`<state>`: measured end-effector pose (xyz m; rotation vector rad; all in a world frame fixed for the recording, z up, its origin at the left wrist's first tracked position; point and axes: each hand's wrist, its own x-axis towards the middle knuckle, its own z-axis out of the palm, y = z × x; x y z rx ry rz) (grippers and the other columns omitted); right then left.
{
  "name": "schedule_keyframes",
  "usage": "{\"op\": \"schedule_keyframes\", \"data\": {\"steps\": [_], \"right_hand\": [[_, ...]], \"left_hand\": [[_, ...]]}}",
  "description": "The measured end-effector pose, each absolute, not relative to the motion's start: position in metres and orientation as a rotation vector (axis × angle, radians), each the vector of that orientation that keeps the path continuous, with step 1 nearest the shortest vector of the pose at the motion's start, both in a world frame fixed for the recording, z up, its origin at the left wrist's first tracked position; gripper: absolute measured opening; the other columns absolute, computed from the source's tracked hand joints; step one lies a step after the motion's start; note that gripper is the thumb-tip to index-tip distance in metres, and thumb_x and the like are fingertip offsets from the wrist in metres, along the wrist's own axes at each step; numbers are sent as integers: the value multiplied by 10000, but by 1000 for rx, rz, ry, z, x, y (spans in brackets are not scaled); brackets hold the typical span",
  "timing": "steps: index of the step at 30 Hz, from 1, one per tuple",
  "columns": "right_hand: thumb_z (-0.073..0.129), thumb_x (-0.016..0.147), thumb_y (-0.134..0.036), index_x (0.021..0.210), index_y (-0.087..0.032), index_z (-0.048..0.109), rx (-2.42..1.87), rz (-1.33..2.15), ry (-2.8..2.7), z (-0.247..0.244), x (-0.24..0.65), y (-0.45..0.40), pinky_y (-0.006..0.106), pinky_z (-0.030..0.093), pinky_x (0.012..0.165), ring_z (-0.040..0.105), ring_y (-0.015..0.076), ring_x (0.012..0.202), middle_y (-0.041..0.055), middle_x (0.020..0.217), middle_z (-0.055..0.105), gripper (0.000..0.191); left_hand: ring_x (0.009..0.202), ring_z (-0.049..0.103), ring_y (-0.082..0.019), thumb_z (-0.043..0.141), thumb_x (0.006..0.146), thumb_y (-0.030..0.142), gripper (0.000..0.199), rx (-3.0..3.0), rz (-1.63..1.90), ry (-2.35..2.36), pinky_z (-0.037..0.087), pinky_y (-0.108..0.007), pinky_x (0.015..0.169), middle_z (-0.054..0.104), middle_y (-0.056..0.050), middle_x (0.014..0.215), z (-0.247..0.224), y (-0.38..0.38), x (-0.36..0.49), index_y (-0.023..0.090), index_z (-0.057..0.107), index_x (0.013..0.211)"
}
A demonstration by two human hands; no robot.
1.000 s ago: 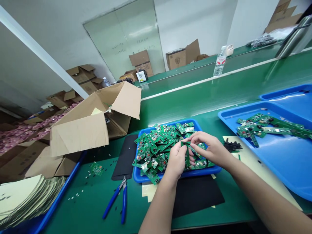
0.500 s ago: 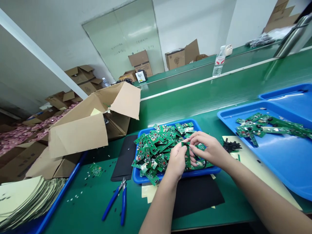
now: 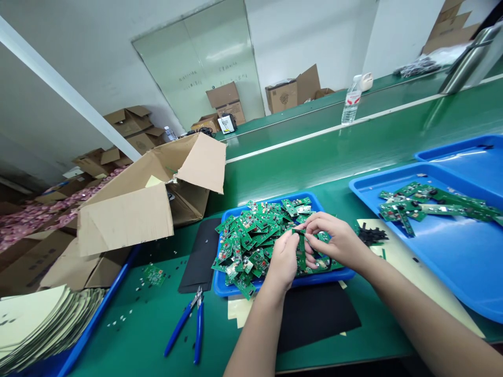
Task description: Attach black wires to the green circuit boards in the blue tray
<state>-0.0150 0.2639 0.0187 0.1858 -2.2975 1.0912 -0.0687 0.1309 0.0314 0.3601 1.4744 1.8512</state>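
Note:
My left hand (image 3: 286,257) grips a narrow green circuit board (image 3: 301,252) upright over the front right of a blue tray (image 3: 257,287). Closed in a pinch at the board's upper end is my right hand (image 3: 332,238); what sits between its fingertips is too small to make out. Many green boards with red and white parts (image 3: 251,230) are heaped in the tray. Small black pieces (image 3: 371,234) lie in a pile on a cream sheet (image 3: 418,283), right of my right hand.
Blue-handled cutters (image 3: 199,330) lie left of black sheets (image 3: 318,317). An open carton (image 3: 126,220) stands at the left, above stacked cream sheets (image 3: 35,324). A larger blue tray (image 3: 444,262) with boards is at the right. Farther back stands a water bottle (image 3: 351,100).

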Motion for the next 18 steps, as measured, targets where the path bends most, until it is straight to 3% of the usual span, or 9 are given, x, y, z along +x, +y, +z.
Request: {"op": "schedule_keyframes", "data": {"steps": [7, 11, 18], "right_hand": [[517, 811, -187, 735, -190, 537, 119, 1090, -2304, 22, -14, 267, 315, 500, 651, 584, 185, 773, 64, 810, 596, 79], [525, 807, -202, 814, -194, 546, 75, 1085, -2271, 23, -15, 267, 323, 515, 673, 588, 203, 847, 79, 889, 595, 24], [535, 802, -213, 1184, -207, 441, 15, 1161, -2252, 18, -15, 261, 359, 514, 779, 621, 196, 864, 77, 1000, 611, 394]], "left_hand": [[372, 458, -74, 513, 772, 414, 319, 360, 1834, 1516, 365, -171, 343, 514, 28, 531, 27, 131, -69, 114, 568, 863], [366, 447, -76, 481, 782, 443, 335, 418, 1788, 1534, 381, -179, 358, 483, 25, 482, 28, 131, -68, 125, 527, 683], [348, 426, -68, 503, 772, 473, 347, 380, 1852, 1594, 368, -170, 360, 437, 54, 448, 25, 131, -71, 156, 460, 636]]}}
